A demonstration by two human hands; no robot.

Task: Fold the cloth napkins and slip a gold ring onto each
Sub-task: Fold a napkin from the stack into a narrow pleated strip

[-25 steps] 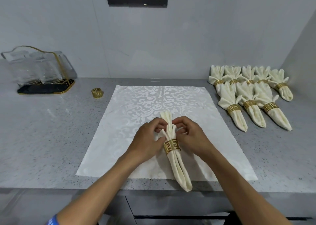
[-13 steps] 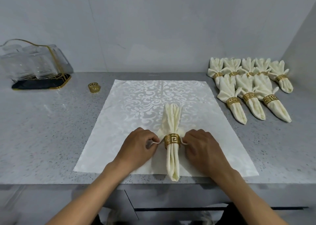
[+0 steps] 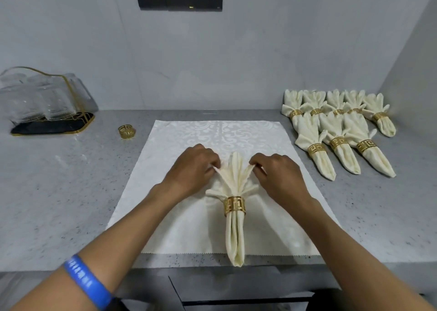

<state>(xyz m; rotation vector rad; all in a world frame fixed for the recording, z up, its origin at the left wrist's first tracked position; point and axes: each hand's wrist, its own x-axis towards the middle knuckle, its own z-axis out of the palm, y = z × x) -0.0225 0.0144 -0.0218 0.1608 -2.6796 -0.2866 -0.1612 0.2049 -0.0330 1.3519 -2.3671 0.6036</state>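
A: Head view: folded napkin (image 3: 234, 230) lies on the white cloth (image 3: 189, 228) near the surface (image 3: 59, 204) front edge, long axis front-to-back, gold ring (image 3: 234, 206) around its middle, fan end toward the back.

B: Hands?

A: Left hand (image 3: 192, 169) and right hand (image 3: 276, 171) apart, each pinching an outer pleat, flanking the fan symmetrically. Neither nearer.

B: Hidden?

A: Fingertips curl under, grip detail unclear. Spare ring (image 3: 127, 131) toward the back-left; finished napkins (image 3: 335, 131) at the back-right corner, rear row overlapped.
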